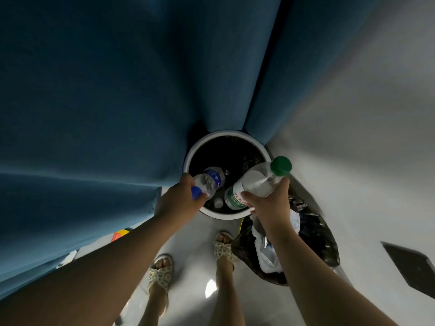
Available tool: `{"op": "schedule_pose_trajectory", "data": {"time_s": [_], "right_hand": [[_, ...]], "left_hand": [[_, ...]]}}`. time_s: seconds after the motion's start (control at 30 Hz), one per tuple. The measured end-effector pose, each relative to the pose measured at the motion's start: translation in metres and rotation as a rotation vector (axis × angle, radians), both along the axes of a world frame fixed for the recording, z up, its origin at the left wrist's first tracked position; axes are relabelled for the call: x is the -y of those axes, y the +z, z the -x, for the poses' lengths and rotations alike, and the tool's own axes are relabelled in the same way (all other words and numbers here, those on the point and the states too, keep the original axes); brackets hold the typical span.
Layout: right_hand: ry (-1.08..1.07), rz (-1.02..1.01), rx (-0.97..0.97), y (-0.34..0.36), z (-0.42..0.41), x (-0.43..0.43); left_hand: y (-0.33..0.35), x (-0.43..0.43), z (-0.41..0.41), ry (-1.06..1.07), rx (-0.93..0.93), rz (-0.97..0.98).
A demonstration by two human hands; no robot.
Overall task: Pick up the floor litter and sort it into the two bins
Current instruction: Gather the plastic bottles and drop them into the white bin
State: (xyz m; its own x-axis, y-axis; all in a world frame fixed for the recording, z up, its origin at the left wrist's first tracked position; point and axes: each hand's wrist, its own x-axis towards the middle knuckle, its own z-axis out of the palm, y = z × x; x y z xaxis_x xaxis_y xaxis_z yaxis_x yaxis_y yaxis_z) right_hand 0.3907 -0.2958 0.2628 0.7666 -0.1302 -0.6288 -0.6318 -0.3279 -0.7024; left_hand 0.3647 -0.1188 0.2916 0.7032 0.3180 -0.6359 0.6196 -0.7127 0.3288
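Noted a round bin [226, 133] on the floor [353, 165]: smooth white rim, dark inside, set against soft folds of a matte blue curtain [106, 90].

Found left hand [180, 200] over the bin's near-left rim, fingers curled round the neck end of a blue-cap bottle [210, 180]. Clear crinkled plastic, blue label band, base tilted down into the bin's mouth.

Found right hand [268, 205] over the near-right rim, fingers and thumb wrapped round the upper body of a green-cap bottle [256, 182]. Clear smooth cylinder, green-and-white label, ridged round cap pointing up and right, base lowered into the bin's opening.

Recorded both bottles as held above the bin's bottom, side by side; cannot tell any contact with the rim.

Saw inside the bin a small round white cap [218, 203] and other dim items, too dark to name.

Logged just right of the bin a crumpled glossy black bag [317, 234], mouth open, white crushed material within, partly hidden behind the right forearm.

Logged two feet in pale woven sandals [162, 274] on the glossy pale floor, near the bin.

Logged a dark flat angular patch [412, 264] on the floor at far right, nature unclear.
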Motion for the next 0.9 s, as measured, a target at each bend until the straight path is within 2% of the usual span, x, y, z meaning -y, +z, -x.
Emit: {"op": "schedule_pose_trajectory", "data": {"time_s": [0.4, 0.9], "right_hand": [[0.041, -0.020, -0.017, -0.084, -0.012, -0.009], [0.221, 0.034, -0.140, -0.100, -0.017, -0.015]], "left_hand": [[-0.090, 0.009, -0.022, -0.062, -0.065, 0.008], [-0.112, 0.009, -0.021, -0.153, -0.149, 0.008]]}}
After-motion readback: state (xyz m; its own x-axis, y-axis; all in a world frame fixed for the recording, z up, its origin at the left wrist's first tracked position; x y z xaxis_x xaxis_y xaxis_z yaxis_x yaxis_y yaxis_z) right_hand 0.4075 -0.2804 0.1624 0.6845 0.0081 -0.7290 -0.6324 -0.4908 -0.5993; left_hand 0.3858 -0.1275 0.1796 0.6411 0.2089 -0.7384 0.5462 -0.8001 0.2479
